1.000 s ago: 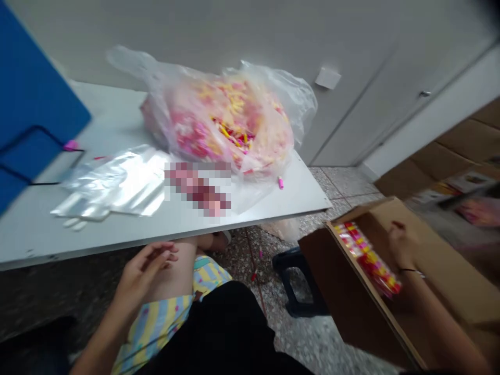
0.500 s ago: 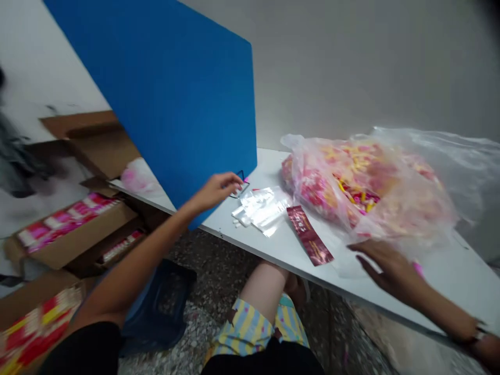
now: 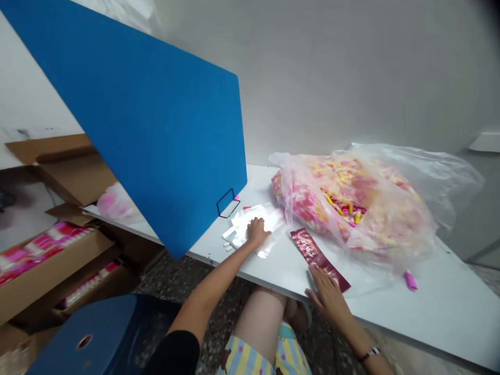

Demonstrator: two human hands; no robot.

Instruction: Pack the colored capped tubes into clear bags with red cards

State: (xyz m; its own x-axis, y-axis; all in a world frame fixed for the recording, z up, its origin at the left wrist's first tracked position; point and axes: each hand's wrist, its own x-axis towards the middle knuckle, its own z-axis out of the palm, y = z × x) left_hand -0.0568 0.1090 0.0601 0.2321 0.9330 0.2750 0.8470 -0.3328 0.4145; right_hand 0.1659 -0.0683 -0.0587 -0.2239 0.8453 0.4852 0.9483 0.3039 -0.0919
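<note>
My left hand (image 3: 257, 230) rests with curled fingers on a small stack of clear plastic bags (image 3: 253, 229) lying on the white table (image 3: 429, 307). My right hand (image 3: 327, 292) lies flat and open at the table's front edge, its fingertips on the near end of a dark red foil packet (image 3: 318, 251). Just behind the packet sits a large clear plastic sack (image 3: 359, 203) full of pink and yellow small pieces.
A blue divider panel (image 3: 156, 130) on a black wire foot stands at the table's left. Open cardboard boxes (image 3: 42, 255) with pink packets sit on the floor at left, a blue stool (image 3: 97, 338) below. A loose pink piece (image 3: 410, 280) lies on the table at right.
My view swung left from the box at right to the table. My left hand came off the divider's foot onto the clear bags; my right hand came to rest on the red packet.
</note>
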